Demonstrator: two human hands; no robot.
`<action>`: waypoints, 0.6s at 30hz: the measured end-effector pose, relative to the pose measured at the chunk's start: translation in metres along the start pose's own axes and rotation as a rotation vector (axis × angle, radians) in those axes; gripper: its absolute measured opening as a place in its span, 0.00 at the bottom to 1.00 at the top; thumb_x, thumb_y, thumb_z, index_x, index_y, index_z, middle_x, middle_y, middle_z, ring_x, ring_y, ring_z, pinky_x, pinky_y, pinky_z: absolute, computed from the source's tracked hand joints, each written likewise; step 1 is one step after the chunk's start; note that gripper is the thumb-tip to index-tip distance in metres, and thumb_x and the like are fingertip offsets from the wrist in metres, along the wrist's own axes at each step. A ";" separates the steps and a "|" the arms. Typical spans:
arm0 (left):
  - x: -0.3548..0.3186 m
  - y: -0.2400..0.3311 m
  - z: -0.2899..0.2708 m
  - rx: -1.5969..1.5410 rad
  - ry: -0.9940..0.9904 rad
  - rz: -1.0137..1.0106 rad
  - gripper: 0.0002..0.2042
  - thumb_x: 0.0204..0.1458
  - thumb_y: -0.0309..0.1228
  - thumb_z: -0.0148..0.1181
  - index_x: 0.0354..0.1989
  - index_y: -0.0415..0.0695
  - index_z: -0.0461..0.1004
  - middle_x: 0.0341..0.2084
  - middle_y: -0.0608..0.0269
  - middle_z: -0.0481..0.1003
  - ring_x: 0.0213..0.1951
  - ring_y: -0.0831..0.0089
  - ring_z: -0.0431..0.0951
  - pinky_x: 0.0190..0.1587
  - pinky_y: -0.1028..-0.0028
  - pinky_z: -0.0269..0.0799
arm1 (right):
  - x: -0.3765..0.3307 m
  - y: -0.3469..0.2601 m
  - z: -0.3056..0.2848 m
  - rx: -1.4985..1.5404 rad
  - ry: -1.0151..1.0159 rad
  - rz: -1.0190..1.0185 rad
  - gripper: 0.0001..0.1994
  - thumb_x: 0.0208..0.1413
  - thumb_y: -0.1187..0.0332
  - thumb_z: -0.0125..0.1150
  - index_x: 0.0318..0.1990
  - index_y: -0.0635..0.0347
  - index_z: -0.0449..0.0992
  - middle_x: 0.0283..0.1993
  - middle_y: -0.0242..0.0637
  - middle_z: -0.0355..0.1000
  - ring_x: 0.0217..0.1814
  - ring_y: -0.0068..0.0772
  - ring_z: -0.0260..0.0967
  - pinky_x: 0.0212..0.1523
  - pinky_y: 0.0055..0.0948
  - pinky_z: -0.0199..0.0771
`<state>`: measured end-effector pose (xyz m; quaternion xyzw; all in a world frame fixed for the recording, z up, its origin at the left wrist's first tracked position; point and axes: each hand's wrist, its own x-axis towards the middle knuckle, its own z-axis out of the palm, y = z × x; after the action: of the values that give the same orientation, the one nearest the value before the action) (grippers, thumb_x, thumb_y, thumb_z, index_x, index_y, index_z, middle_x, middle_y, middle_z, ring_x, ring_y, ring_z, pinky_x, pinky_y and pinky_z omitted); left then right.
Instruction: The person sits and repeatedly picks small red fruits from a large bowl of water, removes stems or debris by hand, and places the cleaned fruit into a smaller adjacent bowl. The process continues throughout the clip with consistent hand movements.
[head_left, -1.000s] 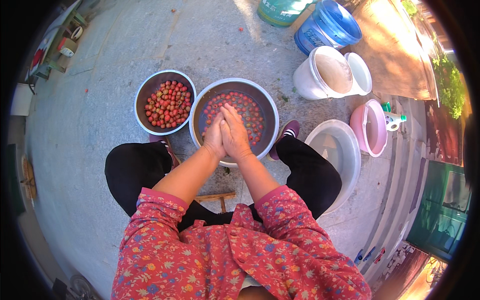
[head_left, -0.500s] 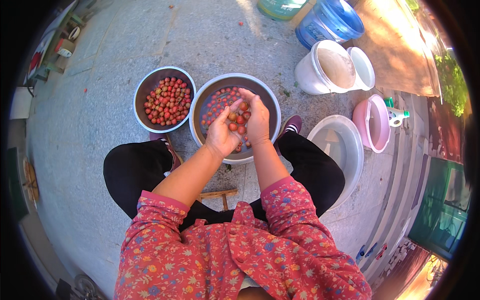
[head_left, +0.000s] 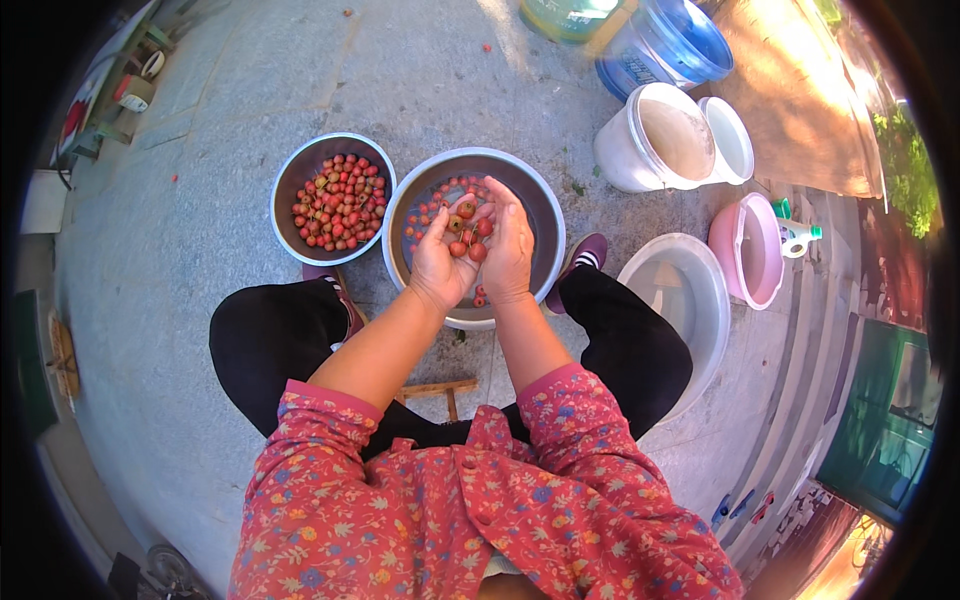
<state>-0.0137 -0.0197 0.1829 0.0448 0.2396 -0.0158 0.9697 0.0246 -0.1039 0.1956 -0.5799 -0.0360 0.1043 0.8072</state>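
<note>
My left hand point(head_left: 440, 266) and my right hand point(head_left: 510, 252) are cupped side by side above a grey metal basin point(head_left: 550, 200). Several small round red hawthorn fruits point(head_left: 468, 240) rest in the hollow between my palms. Below them, more hawthorn fruits point(head_left: 452, 190) sit in the basin's water, partly hidden by my hands. To the left and touching this basin is a smaller basin point(head_left: 284, 190), which holds a heap of red hawthorn fruits point(head_left: 340, 202).
At the far right stand a blue bucket point(head_left: 640, 55), two white buckets point(head_left: 618, 150) and a green one point(head_left: 568, 18). Nearer are a pink basin point(head_left: 722, 250), a large pale tub point(head_left: 705, 340) and a white bottle point(head_left: 797, 236). A wooden stool point(head_left: 440, 388) shows between my legs.
My cupped hands have closed in a little around the hawthorn fruits, which have shifted and sit closer together. The whole view has slid slightly.
</note>
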 end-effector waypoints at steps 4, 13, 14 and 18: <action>-0.006 0.010 0.020 -0.006 -0.042 -0.005 0.21 0.69 0.45 0.35 0.57 0.45 0.69 0.52 0.54 0.74 0.49 0.64 0.74 0.46 0.67 0.73 | 0.010 -0.012 -0.008 -0.248 0.011 -0.070 0.16 0.70 0.64 0.42 0.54 0.64 0.73 0.50 0.37 0.72 0.43 0.23 0.66 0.43 0.22 0.69; -0.015 0.023 0.045 0.073 -0.085 -0.097 0.18 0.67 0.46 0.39 0.50 0.48 0.71 0.42 0.62 0.74 0.43 0.67 0.74 0.45 0.66 0.72 | 0.033 -0.059 -0.002 -0.771 -0.320 -0.123 0.09 0.58 0.78 0.60 0.45 0.62 0.75 0.40 0.34 0.77 0.39 0.20 0.75 0.36 0.22 0.77; -0.021 0.024 0.062 0.100 -0.063 -0.100 0.18 0.67 0.46 0.40 0.50 0.48 0.71 0.42 0.62 0.74 0.42 0.67 0.74 0.44 0.65 0.72 | 0.043 -0.063 -0.010 -0.774 -0.366 -0.012 0.10 0.58 0.78 0.61 0.47 0.61 0.74 0.44 0.35 0.77 0.39 0.21 0.75 0.36 0.22 0.77; -0.039 0.046 0.089 0.224 -0.066 -0.163 0.19 0.68 0.47 0.38 0.50 0.47 0.71 0.39 0.61 0.73 0.39 0.67 0.74 0.38 0.68 0.72 | 0.045 -0.118 0.009 -0.551 -0.455 0.182 0.14 0.57 0.79 0.61 0.50 0.62 0.73 0.43 0.35 0.75 0.39 0.21 0.76 0.35 0.23 0.78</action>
<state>-0.0046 0.0176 0.2827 0.1328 0.2070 -0.1226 0.9615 0.0820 -0.1224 0.3064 -0.7384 -0.1897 0.2882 0.5794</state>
